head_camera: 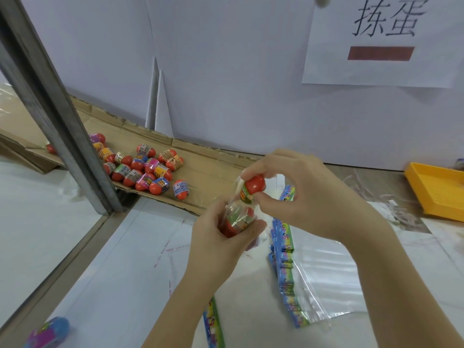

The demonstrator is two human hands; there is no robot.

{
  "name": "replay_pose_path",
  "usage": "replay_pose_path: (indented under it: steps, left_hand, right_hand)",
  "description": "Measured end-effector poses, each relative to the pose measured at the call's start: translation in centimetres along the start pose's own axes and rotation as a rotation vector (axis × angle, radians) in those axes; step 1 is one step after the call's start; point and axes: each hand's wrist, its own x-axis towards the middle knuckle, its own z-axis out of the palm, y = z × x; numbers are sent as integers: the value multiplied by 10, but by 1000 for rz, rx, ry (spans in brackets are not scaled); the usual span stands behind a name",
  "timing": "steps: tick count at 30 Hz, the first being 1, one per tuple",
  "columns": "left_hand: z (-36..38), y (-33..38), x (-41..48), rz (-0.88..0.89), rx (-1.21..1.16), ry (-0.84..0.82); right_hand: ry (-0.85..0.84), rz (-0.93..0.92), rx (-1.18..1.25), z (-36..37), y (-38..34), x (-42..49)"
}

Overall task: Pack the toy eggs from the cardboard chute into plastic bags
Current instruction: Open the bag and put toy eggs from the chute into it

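Above bag [239, 215], right grip [308, 197] tight on egg [254, 184].

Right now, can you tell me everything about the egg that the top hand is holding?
The toy egg is small, with a shiny red plastic end and an orange and green printed wrapper round its other half. It is tilted, red end up. The right hand pinches it between thumb and fingers at the mouth of a clear plastic bag that the left hand grips, just above another egg already inside.
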Motion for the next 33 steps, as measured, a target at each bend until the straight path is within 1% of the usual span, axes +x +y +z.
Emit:
replay_pose_path:
  steps: [5, 11, 13, 17, 19, 21, 23, 25, 26, 28, 30, 31, 33]
  left_hand:
    - [3, 5, -2, 20, -73, -11]
    - [6, 13, -5, 58, -115, -48]
    - [6, 13, -6, 57, -129, -59]
    - [6, 14, -6, 30, -141, -71]
    - [7, 13, -6, 27, -123, -75]
    - [8, 12, -6, 23, -117, -79]
    - [9, 12, -6, 16, -145, -63]
    - [9, 13, -5, 17, -175, -51]
    - [8, 13, -5, 7, -179, -43]
    - [6, 14, -3, -50, -195, -7]
    - [4, 14, -3, -82, -227, 2]
    - [3, 15, -3, -78, -229, -12]
    - [3, 15, -3, -54, -194, -41]
  right_hand:
    - [-38, 22, 95, -3, 1, 0]
    - [-100, 22, 116, -5, 0, -1]
    - [-98, 37, 28, -3, 0, 0]
    - [-99, 17, -299, -1, -3, -1]
    - [-102, 6, -363, 0, -4, -1]
    - [-85, -5, -370, 2, -3, -1]
    - [-83, 10, -313, 2, 0, -1]
    - [-116, 37, -173, -1, 5, -1]
    - [-125, 49, -83, -3, 9, -1]
    - [-92, 73, 145, -5, 16, -1]
    - [-59, 152, 370, -5, 24, 0]
    - [-80, 212, 422, -3, 27, 1]
    - [-186, 297, 377, 4, 32, 5]
